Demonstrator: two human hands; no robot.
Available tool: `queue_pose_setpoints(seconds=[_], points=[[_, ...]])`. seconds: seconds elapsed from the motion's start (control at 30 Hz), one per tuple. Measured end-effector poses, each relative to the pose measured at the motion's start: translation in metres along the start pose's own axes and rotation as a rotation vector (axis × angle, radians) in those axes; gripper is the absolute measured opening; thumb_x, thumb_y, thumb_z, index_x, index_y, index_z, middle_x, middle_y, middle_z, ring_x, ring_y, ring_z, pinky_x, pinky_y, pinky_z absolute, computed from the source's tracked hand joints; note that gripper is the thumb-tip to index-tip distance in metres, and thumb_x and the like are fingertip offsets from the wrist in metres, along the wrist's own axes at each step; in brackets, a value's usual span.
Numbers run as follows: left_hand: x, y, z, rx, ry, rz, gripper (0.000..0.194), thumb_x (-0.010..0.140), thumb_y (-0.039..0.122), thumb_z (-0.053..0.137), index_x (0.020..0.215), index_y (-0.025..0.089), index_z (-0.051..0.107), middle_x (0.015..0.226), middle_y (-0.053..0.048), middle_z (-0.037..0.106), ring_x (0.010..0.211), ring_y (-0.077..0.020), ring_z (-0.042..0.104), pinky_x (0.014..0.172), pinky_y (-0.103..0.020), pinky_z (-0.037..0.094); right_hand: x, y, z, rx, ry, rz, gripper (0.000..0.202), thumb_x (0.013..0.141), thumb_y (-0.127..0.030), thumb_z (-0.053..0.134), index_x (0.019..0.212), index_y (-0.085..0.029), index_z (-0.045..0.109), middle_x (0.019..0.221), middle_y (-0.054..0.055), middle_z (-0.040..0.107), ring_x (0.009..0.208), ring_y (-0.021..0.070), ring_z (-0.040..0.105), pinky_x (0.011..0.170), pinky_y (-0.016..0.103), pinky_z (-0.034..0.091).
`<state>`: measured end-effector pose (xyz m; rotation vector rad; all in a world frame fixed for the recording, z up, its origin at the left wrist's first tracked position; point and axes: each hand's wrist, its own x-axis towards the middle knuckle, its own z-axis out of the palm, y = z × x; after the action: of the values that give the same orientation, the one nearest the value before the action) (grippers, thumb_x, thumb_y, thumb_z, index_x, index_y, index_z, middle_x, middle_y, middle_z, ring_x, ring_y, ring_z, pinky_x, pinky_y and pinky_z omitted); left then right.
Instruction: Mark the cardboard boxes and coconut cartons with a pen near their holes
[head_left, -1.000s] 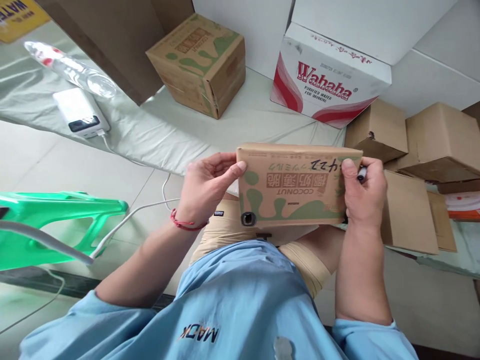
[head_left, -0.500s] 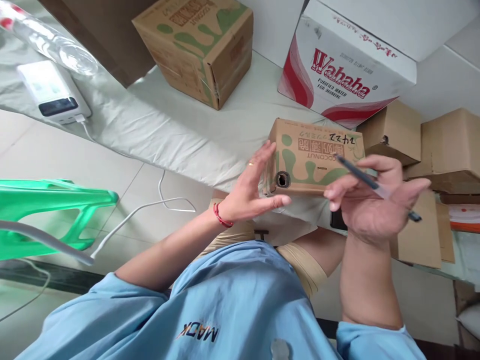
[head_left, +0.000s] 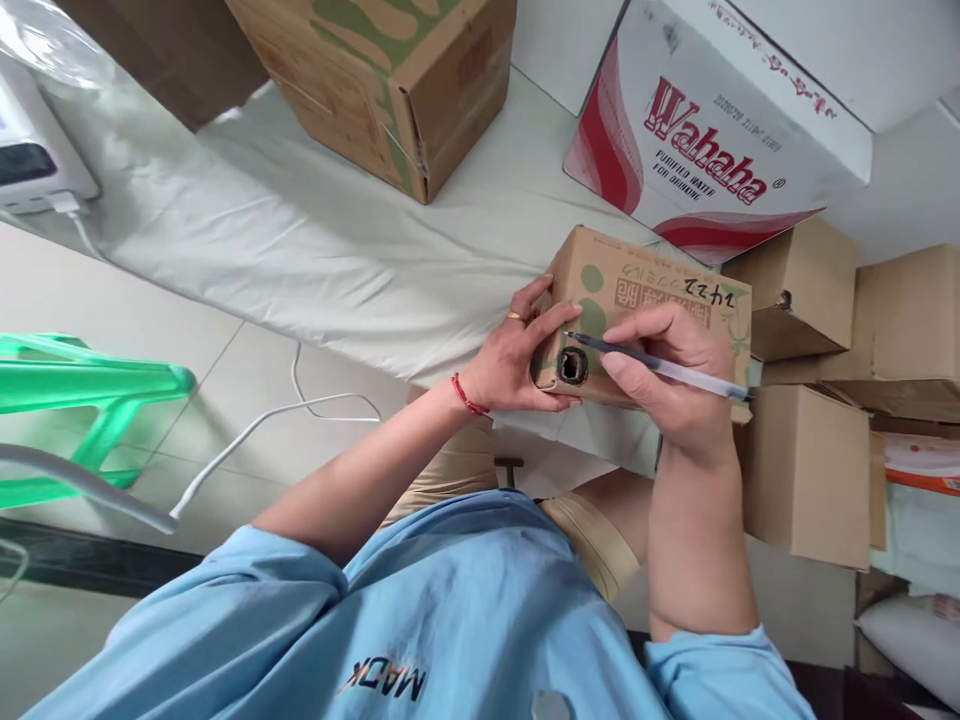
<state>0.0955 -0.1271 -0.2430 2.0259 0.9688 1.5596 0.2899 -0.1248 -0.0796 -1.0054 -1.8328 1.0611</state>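
A small brown cardboard box (head_left: pixel 626 300) with green drip print and the handwritten number 2422 lies on the cloth-covered surface. My left hand (head_left: pixel 510 360) grips its left end, with fingers on the top face and the thumb along the near edge. In my right hand (head_left: pixel 686 415) is a slim pen (head_left: pixel 705 379), pinched between thumb and fingers. The pen's dark tip meets or hovers just above the box, close to a dark-rimmed hole (head_left: pixel 571 366); I cannot tell if it touches.
Behind stand a larger coconut-print carton (head_left: pixel 375 90) and a white and red Wahaha carton (head_left: pixel 697 150). Plain cardboard boxes (head_left: pixel 806 480) sit at right. A white power bank (head_left: pixel 34 150) with a cable lies far left, above a green stool (head_left: pixel 97 390).
My right hand has turned over and moved left, bringing the pen near the hole. My left hand has closed around the box's end. The view has shifted slightly.
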Motion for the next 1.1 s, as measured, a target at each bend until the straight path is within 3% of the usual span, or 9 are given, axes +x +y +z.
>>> queue_pose_setpoints(seconds=[0.1,0.2,0.33,0.47,0.57,0.77,0.97,1.1], points=[[-0.0003,0.0036,0.0023,-0.038,0.035,0.011,0.125,0.062,0.077,0.096,0.167,0.037,0.040,0.167,-0.020,0.035,0.160,-0.0509,0.036,0.120,-0.065,0.049,-0.0015,0.0014,0.0020,0.010,0.171,-0.019,0.014,0.086,-0.033,0.079,0.079,-0.025,0.070,0.069,-0.002,0.060,0.058,0.0132,0.051,0.050,0.028,0.037],[-0.0001,0.0049,0.0035,-0.067,0.044,-0.001,0.123,0.064,0.075,0.095,0.167,0.037,0.041,0.170,-0.021,0.031,0.152,-0.0487,0.049,0.112,-0.059,0.057,-0.0015,0.0018,0.0034,0.087,0.240,0.036,0.010,0.092,-0.033,0.074,0.086,-0.026,0.073,0.066,-0.003,0.059,0.053,0.0128,0.051,0.050,0.029,0.039],[-0.0017,0.0039,0.0035,-0.098,0.007,-0.037,0.123,0.061,0.075,0.097,0.166,0.039,0.043,0.174,-0.020,0.026,0.144,-0.0457,0.059,0.115,-0.061,0.056,-0.0014,-0.0009,0.0050,0.032,0.184,0.091,0.018,0.092,-0.042,0.083,0.104,-0.029,0.076,0.077,0.000,0.071,0.064,0.0186,0.066,0.058,0.033,0.053],[-0.0021,0.0048,0.0028,-0.102,-0.020,-0.097,0.126,0.056,0.076,0.100,0.164,0.039,0.045,0.175,-0.020,0.024,0.154,-0.0510,0.047,0.118,-0.065,0.054,-0.0038,-0.0021,0.0039,-0.021,0.132,0.056,0.004,0.084,-0.028,0.079,0.085,-0.025,0.075,0.065,-0.003,0.062,0.055,0.0147,0.053,0.048,0.030,0.040],[-0.0017,0.0055,0.0030,-0.103,0.002,-0.049,0.128,0.059,0.074,0.100,0.167,0.042,0.039,0.174,-0.019,0.023,0.159,-0.0534,0.040,0.119,-0.066,0.052,-0.0058,0.0001,0.0017,0.070,0.049,0.007,0.007,0.080,-0.020,0.069,0.074,-0.023,0.071,0.057,-0.004,0.053,0.049,0.0119,0.041,0.047,0.029,0.029],[-0.0020,0.0024,0.0050,-0.070,0.018,0.008,0.127,0.066,0.079,0.095,0.171,0.043,0.031,0.172,-0.019,0.023,0.160,-0.0532,0.038,0.117,-0.067,0.054,-0.0062,0.0004,-0.0001,0.052,-0.088,-0.031,0.012,0.084,-0.015,0.066,0.075,-0.022,0.071,0.060,-0.004,0.056,0.052,0.0115,0.044,0.051,0.030,0.029],[-0.0008,0.0012,0.0055,-0.066,0.033,0.043,0.126,0.068,0.079,0.093,0.172,0.041,0.032,0.171,-0.019,0.028,0.162,-0.0521,0.035,0.115,-0.066,0.056,-0.0049,-0.0038,0.0010,-0.024,-0.109,-0.065,0.014,0.086,-0.011,0.065,0.078,-0.022,0.071,0.065,-0.004,0.061,0.055,0.0107,0.046,0.052,0.029,0.032],[0.0000,0.0011,0.0049,-0.074,0.039,0.064,0.125,0.070,0.080,0.091,0.172,0.039,0.031,0.171,-0.020,0.025,0.157,-0.0498,0.043,0.118,-0.067,0.054,-0.0047,-0.0031,0.0017,-0.032,-0.088,-0.068,0.016,0.084,-0.011,0.063,0.076,-0.022,0.070,0.065,-0.004,0.061,0.054,0.0110,0.047,0.051,0.029,0.031]])
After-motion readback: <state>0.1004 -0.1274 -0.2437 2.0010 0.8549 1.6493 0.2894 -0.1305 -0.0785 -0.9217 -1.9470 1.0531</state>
